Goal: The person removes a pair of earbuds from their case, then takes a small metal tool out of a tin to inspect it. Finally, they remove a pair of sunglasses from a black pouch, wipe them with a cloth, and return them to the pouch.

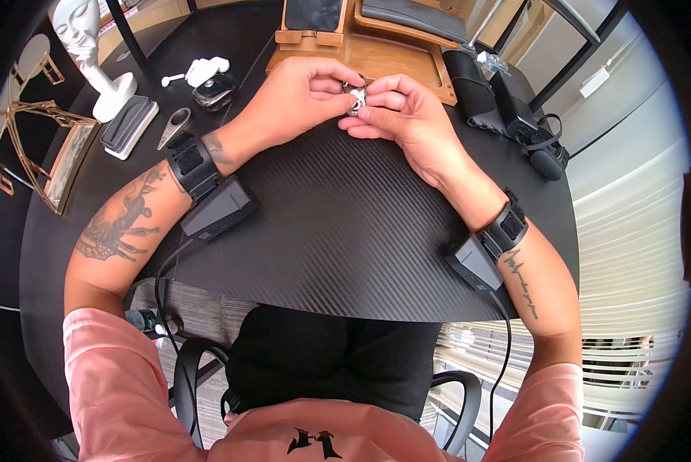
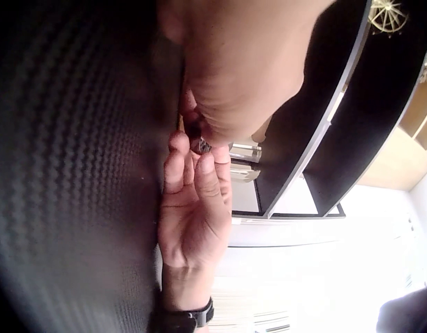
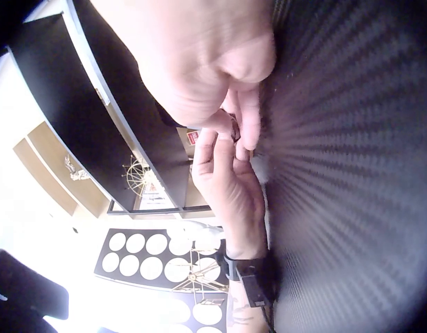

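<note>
Both hands meet over the far part of the black table (image 1: pixel 322 208) in the head view, around a small shiny silver-and-dark object (image 1: pixel 356 96). From the left, my left hand (image 1: pixel 303 100) pinches it between thumb and fingers. My right hand (image 1: pixel 418 127) holds its other side, with the thumb in front and the fingers bent behind. Fingers cover most of the object, and I cannot tell its kind. In the left wrist view a dark glint of it (image 2: pixel 203 146) shows between the fingertips. The right wrist view shows only its dark edge (image 3: pixel 235 129).
Beyond the hands stands a wooden desk organizer (image 1: pixel 407 61) bearing a dark-screened device (image 1: pixel 313 14). At the left are a white figure (image 1: pixel 118 96), a glossy black item (image 1: pixel 214 91), a grey-and-white block (image 1: pixel 130 127) and a gold-framed stand (image 1: pixel 60 181). Black cases (image 1: pixel 511 104) lie right.
</note>
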The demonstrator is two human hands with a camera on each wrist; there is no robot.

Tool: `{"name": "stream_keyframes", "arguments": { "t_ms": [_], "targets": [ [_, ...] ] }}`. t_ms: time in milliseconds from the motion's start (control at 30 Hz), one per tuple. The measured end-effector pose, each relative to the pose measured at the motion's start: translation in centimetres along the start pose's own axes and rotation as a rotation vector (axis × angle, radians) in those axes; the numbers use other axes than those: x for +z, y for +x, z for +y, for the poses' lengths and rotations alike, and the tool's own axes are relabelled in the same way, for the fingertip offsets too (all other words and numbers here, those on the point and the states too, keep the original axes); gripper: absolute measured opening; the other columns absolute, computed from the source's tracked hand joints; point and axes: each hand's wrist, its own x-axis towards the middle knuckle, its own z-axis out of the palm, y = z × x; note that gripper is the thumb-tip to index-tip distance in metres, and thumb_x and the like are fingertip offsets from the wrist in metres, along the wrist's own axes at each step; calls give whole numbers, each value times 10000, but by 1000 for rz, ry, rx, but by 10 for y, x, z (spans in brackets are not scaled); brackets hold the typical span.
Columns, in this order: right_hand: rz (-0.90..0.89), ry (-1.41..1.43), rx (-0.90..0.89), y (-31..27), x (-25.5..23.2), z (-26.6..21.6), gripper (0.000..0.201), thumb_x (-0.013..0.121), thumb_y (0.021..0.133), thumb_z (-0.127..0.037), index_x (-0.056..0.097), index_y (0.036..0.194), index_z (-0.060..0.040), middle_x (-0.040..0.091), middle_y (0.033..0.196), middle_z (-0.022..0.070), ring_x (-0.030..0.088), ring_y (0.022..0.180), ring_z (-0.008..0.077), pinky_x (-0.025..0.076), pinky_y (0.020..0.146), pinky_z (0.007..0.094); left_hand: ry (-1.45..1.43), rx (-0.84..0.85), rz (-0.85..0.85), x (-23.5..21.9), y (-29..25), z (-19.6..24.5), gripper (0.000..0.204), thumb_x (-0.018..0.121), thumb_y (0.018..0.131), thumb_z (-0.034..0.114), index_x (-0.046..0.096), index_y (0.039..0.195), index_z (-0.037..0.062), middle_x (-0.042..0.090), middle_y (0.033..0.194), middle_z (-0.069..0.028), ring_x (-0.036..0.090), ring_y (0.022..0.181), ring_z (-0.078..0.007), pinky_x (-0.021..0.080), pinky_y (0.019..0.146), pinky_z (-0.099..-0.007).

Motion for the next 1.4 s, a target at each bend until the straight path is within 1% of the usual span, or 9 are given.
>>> {"name": "stream_keyframes", "arguments": {
  "t_ms": [500,633,700,833,900,967,1100,1167,1400],
  "targets": [
    [-25,10,15,2,-3,2,229,575,864,62,415,1026,30,615,923,192,677,847,303,590,747,340,205,15,10,5,-4,8,165,584,891,25,599,1033,-57,665,931,-64,642,866,-99,519,744,-223],
    [-33,20,15,2,-5,4,238,574,864,63,411,1034,31,615,924,193,676,847,304,590,748,340,188,3,-1,5,-4,10,165,581,891,23,593,1036,-56,659,936,-62,637,872,-95,516,745,-221],
    [-53,-30,34,1,-6,3,201,549,900,24,461,1080,19,617,993,156,669,906,292,573,828,346,188,1,-6,5,-4,9,165,579,892,21,592,1038,-54,657,938,-62,637,873,-95,515,748,-220],
    [-41,-44,28,0,-4,1,223,549,898,24,451,1098,23,615,996,163,667,911,291,573,827,345,99,4,-29,1,-1,-1,168,570,906,45,589,1050,-40,652,953,-63,634,874,-102,518,753,-231],
    [-13,-1,9,1,-3,2,283,571,862,64,408,1093,50,605,939,183,675,836,285,586,738,327,48,13,-43,-1,1,-4,172,561,916,61,585,1062,-27,645,975,-64,629,885,-105,522,754,-236],
    [-3,-5,7,0,-2,1,288,568,863,62,410,1104,54,605,943,184,674,832,278,584,737,324,-99,13,-16,-2,2,-5,215,537,936,93,547,1134,10,623,1031,-71,612,923,-115,532,751,-251],
    [-15,-64,29,0,-3,-1,292,541,888,36,431,1158,21,613,1016,167,660,912,259,567,793,328,-105,19,39,0,2,-6,253,510,952,119,503,1193,43,603,1065,-73,600,947,-124,539,746,-262],
    [-2,-93,23,0,-2,-1,302,542,886,36,430,1167,20,612,1021,166,659,911,254,565,787,323,-115,-33,81,1,0,-2,290,506,958,138,476,1232,48,613,1044,-66,608,933,-131,538,736,-263],
    [28,-177,-17,-1,0,0,315,553,881,29,439,1175,27,609,1027,159,659,891,238,563,772,305,-83,-85,21,-2,2,-3,276,523,953,156,524,1205,43,632,993,-44,608,889,-105,517,698,-234]
  ]
}}
